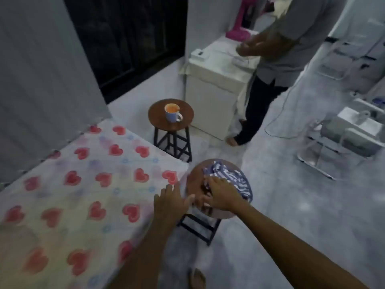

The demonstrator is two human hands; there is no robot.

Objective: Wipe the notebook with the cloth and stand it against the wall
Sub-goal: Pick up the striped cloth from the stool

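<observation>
A blue-and-white striped cloth [229, 178] lies bunched on a round wooden stool [194, 182] just right of the bed. My right hand [220, 193] rests on the cloth's near edge, fingers spread over it. My left hand [171, 200] hovers open at the stool's left rim, fingers apart, holding nothing. I cannot make out a notebook; it may be hidden under the cloth and my hand. The picture is blurred.
A bed with a heart-print sheet [83, 195] fills the left. A second stool [170, 113] behind carries a blue mug [173, 113]. A person [277, 59] stands at a white cabinet [212, 88]. Metal racks [337, 140] stand at the right. A dark window [129, 38] and grey wall are behind.
</observation>
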